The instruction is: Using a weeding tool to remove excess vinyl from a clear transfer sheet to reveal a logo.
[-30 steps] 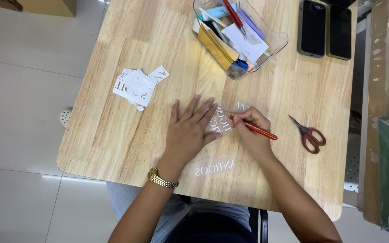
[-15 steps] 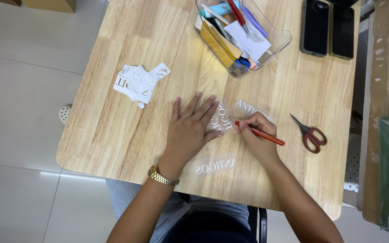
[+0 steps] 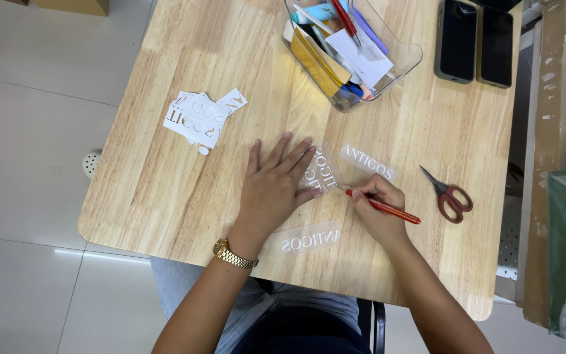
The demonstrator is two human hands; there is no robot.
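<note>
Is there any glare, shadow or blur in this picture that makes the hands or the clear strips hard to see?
Head view: even, bright light, sharp across the wooden table. Left hand and right hand cast only soft, short shadows. The red tool is crisp, with no motion blur. The clear lettered strip is nearly invisible apart from its white letters. A thin bright reflection lies on the floor tiles.

The right hand (image 3: pixel 376 206) and red tool (image 3: pixel 382 206) shifted slightly rightward.

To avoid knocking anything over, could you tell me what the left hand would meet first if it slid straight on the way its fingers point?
Probably the clear plastic bin of stationery, since the left hand points that way across bare table.
</note>
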